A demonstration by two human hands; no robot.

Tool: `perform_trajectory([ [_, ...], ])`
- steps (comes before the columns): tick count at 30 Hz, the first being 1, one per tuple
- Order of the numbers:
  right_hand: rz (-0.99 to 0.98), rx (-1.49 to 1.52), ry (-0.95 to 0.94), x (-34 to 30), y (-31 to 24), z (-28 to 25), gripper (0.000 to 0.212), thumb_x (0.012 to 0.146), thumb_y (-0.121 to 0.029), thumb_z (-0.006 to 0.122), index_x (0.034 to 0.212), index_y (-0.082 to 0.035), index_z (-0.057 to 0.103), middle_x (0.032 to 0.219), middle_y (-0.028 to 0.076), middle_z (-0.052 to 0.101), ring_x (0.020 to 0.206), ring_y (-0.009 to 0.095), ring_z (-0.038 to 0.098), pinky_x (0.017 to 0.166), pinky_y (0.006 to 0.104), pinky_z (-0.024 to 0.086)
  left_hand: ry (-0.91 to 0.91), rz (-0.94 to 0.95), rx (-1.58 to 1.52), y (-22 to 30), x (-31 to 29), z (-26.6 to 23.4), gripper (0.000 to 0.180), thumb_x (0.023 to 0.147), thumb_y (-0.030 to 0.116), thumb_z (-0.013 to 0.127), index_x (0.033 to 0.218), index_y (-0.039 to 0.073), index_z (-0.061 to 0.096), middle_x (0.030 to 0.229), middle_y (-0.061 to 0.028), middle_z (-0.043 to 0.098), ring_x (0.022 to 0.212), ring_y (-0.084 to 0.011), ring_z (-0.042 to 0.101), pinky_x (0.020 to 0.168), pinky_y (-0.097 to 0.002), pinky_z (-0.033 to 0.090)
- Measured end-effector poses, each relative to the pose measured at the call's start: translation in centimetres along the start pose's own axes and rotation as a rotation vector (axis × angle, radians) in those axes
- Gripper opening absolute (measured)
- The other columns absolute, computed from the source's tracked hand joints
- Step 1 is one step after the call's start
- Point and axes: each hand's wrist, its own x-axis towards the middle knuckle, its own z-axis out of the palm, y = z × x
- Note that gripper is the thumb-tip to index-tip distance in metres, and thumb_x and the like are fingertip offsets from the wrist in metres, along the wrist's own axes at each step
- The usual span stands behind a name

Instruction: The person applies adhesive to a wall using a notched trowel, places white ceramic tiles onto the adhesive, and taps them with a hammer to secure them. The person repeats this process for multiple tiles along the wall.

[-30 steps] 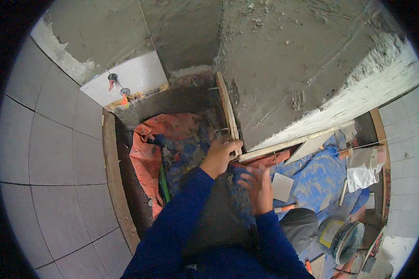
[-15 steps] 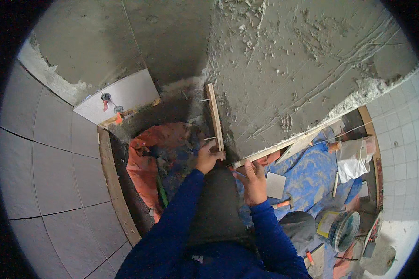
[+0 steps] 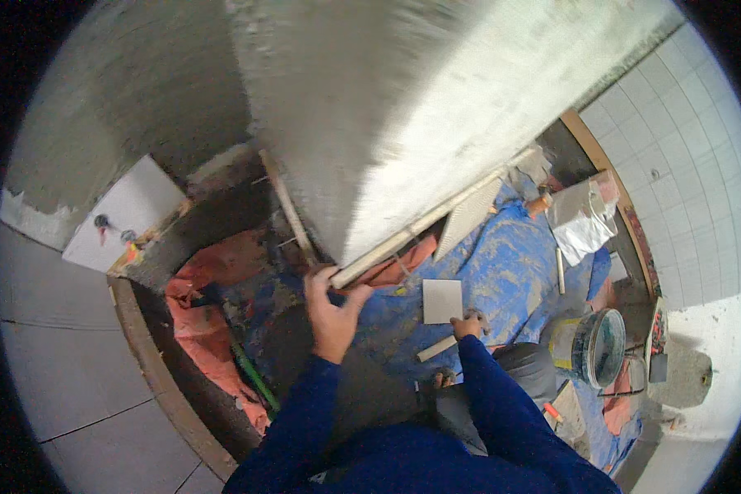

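Note:
My left hand holds the near end of a long wooden batten, thumb on one side and fingers on the other. This batten runs along the lower edge of a plastered wall section. Beside that hand, a second wooden strip stands along the other edge, with nails sticking out of it. Down on the blue sheet, my right hand is closed round what looks like a hammer, its pale handle pointing lower left and a dark part by the fingers. A square tile lies just beyond that hand.
A bucket stands at the right on the blue sheet. A white bag lies farther back. Crumpled orange sheeting is at the left. A tile with pipe fittings is on the left wall. Boards line both sides.
My left hand has shifted from the upright strip to the batten's end. My right hand has let go of the batten and reached down right to the tool. The view has swung right.

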Motion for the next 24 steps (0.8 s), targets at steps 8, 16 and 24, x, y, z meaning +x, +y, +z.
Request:
perform_trajectory([
  [8, 0.124, -0.189, -0.066, 1.8, -5.2, 2.9, 0.140, 0.057, -0.073, 0.094, 0.165, -0.013, 0.028, 0.169, 0.029, 0.025, 0.152, 0.044, 0.036, 0.119, 0.0627, 0.033, -0.303, -0.029, 0.340, 0.7, 4.3, -3.2, 0.035, 0.081, 0.019, 0.087, 0.101, -0.001, 0.067, 0.094, -0.0111, 0.068, 0.088, -0.0256, 0.066, 0.082, -0.0367, 0.052],
  [16, 0.030, -0.327, 0.264, 2.5, -2.9, 7.7, 0.101, 0.080, -0.054, 0.083, 0.163, -0.025, 0.034, 0.163, 0.026, 0.035, 0.145, 0.049, 0.040, 0.113, 0.0721, 0.032, -0.158, -0.230, -0.014, -3.4, 3.6, -2.0, 0.031, 0.076, 0.010, 0.078, 0.101, 0.001, 0.062, 0.098, -0.0054, 0.063, 0.092, -0.0197, 0.059, 0.083, -0.0334, 0.048],
  [24, 0.030, 0.703, -0.265, 3.8, -6.4, -2.2, 0.143, 0.059, -0.056, 0.099, 0.167, -0.007, 0.019, 0.165, 0.028, 0.034, 0.149, 0.043, 0.038, 0.118, 0.0579, 0.036, -0.029, -0.219, -0.301, -7.1, 3.8, -1.0, 0.052, 0.073, 0.010, 0.067, 0.122, -0.005, 0.061, 0.119, -0.0132, 0.063, 0.107, -0.0254, 0.059, 0.095, -0.0352, 0.048],
])
